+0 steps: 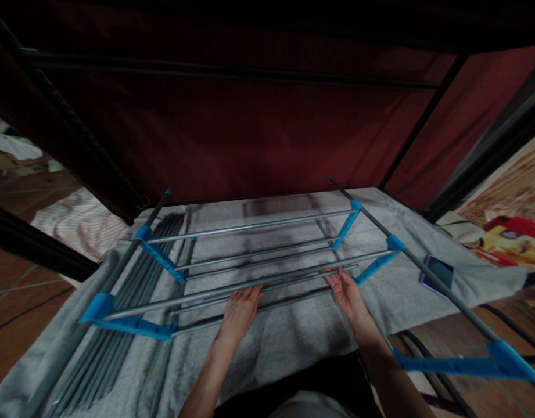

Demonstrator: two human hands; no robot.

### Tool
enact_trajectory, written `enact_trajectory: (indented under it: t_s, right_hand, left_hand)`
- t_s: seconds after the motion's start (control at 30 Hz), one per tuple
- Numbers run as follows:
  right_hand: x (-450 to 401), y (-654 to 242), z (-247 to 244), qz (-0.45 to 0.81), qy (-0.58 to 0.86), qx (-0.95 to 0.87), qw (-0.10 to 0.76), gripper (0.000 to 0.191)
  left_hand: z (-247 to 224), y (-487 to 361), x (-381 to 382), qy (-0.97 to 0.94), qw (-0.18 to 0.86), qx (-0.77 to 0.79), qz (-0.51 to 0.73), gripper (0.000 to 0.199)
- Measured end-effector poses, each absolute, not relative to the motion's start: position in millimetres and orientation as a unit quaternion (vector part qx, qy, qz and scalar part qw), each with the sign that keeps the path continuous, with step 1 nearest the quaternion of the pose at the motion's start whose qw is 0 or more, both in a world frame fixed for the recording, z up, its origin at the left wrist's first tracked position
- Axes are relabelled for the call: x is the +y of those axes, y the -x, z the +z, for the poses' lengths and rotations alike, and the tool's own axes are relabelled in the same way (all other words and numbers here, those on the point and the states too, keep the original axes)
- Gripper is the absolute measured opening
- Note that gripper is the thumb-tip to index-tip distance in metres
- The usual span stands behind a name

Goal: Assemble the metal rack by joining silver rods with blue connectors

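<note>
A partly assembled rack (258, 223) of grey metal tubes and blue plastic connectors lies on a grey towel. My left hand (241, 312) has its fingers curled over a thin grey metal tube (288, 283) low in the near shelf section. Toward the tube's right end, my right hand (346, 295) holds it with palm turned up, its fingertips partly hidden behind the tubes. This tube's right end is free of the near right blue connector (378, 264). At the left stands the near left blue connector (132, 322), close to the tube's other end.
Several loose grey tubes (119, 325) lie bundled on the towel (293, 342) at the left. A phone (437, 275) rests beyond the right side tube. Another blue connector (467, 366) sits at the lower right. A dark red panel (250, 133) with a black frame rises behind.
</note>
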State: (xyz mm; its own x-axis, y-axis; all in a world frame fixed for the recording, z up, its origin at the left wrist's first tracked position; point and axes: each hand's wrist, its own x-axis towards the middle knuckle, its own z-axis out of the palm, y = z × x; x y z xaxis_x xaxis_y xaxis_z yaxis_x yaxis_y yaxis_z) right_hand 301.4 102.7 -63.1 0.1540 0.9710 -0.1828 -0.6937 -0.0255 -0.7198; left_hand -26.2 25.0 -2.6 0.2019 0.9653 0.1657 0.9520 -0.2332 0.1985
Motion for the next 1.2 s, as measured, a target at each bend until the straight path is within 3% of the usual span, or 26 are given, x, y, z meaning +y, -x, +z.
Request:
enact_trajectory:
  t_s: [0.67, 0.93, 1.2]
  right_hand:
    - [107, -292, -32, 0.629, 0.357, -0.203, 0.66, 0.021]
    - [136, -281, -6, 0.577, 0.399, -0.276, 0.657, 0.028]
    - [169, -276, 16, 0.574, 0.415, -0.276, 0.65, 0.029]
  left_hand:
    - [1, 37, 33, -0.773, 0.009, 0.624, 0.115, 0.033]
    - [0, 43, 39, -0.779, -0.084, 0.591, 0.193, 0.033]
    - [1, 44, 52, -0.763, -0.098, 0.585, 0.256, 0.032]
